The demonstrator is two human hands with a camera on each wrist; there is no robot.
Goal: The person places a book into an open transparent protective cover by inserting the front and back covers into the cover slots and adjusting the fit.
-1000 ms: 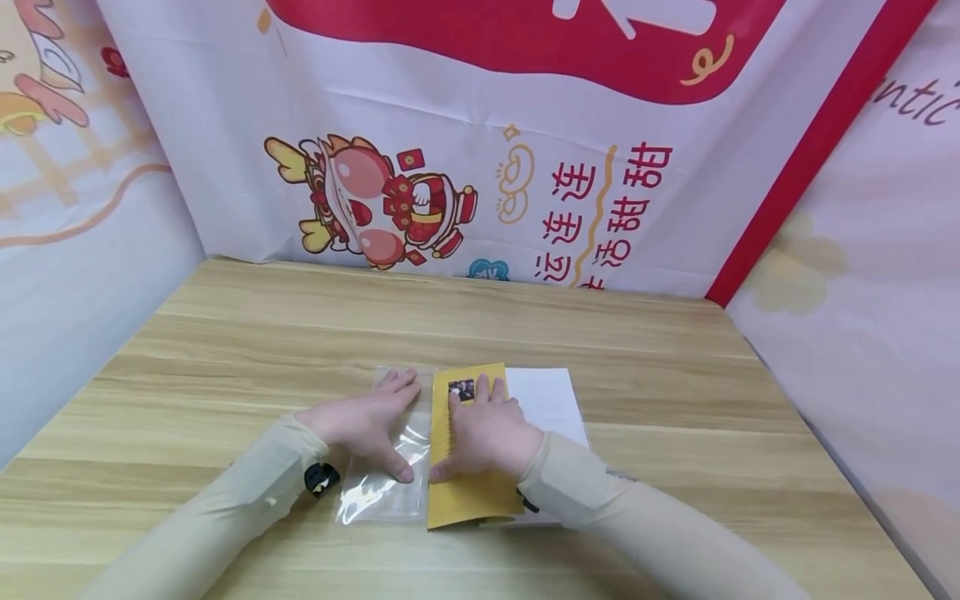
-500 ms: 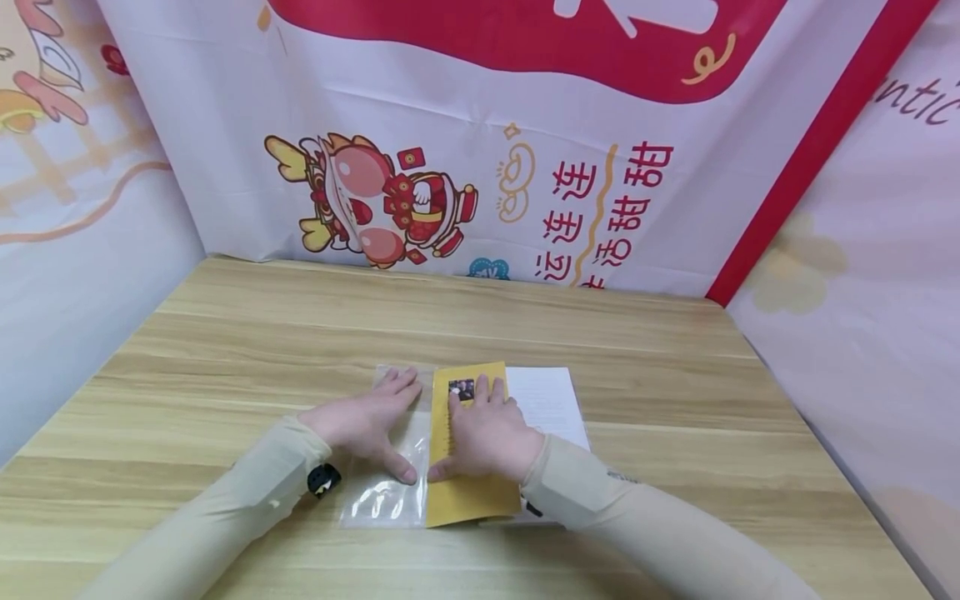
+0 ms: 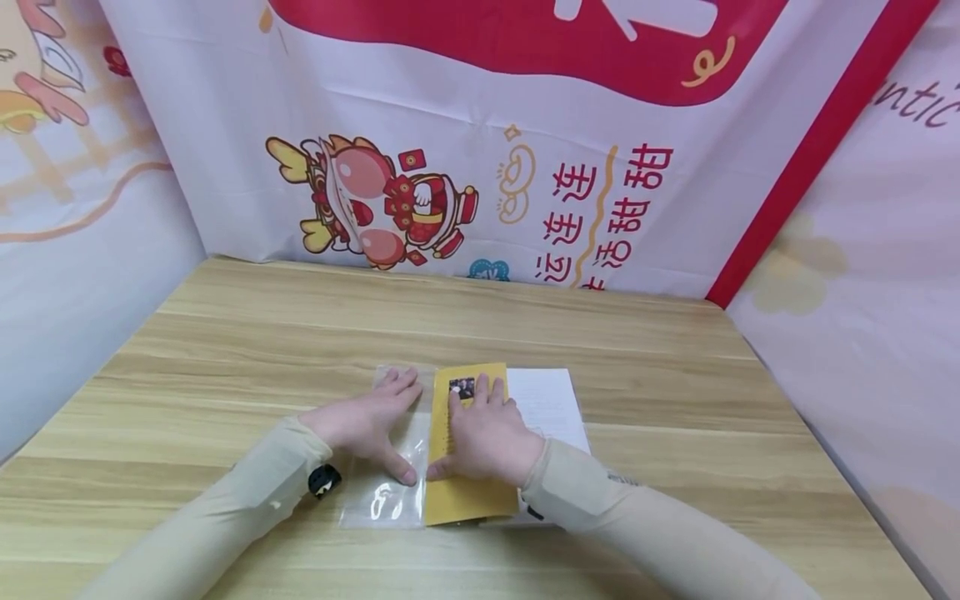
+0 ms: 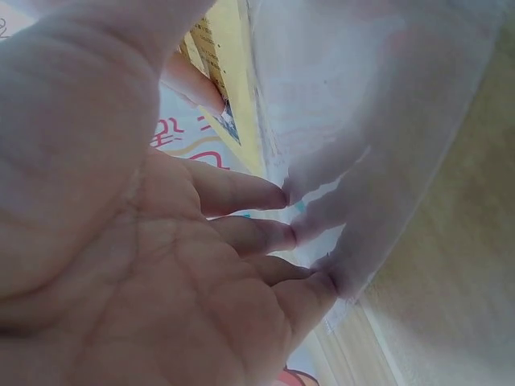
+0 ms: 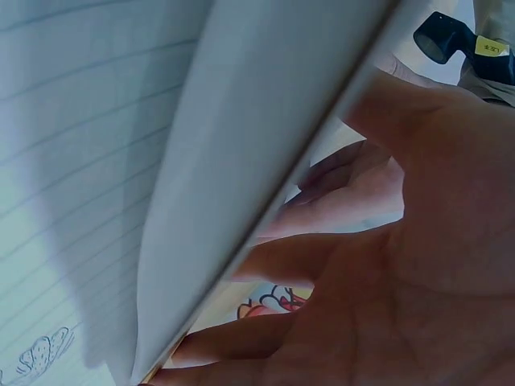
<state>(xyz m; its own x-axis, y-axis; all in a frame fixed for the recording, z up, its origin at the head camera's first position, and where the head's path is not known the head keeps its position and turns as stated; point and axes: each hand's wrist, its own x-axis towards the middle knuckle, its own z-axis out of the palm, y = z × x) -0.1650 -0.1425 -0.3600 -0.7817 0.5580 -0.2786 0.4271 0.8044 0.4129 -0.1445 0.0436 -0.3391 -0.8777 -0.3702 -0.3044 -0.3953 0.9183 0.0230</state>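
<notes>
A notebook lies opened on the table in the head view, its yellow cover [image 3: 471, 504] standing slightly raised over white pages [image 3: 547, 404]. Left of it spreads a clear plastic cover [image 3: 384, 504]. On that plastic rests my left hand [image 3: 367, 425], fingers extended and thumb apart. My right hand [image 3: 491, 437] presses on the yellow cover with spread fingers, below a small printed photo [image 3: 462, 388]. Seen from the left wrist, several fingertips touch the plastic sheet [image 4: 322, 88]. From the right wrist, lined paper [image 5: 80, 169] with a small drawing shows beside the hand.
The wood-grain table [image 3: 247, 350] extends around the notebook on all sides. A printed cloth [image 3: 450, 108] hangs along the back edge, with pale patterned cloths at the left and right. Each wrist wears a black device [image 3: 324, 481].
Both hands stay almost in place. The yellow cover's lower edge has shifted very slightly left, and the glare on the clear plastic has shrunk.
</notes>
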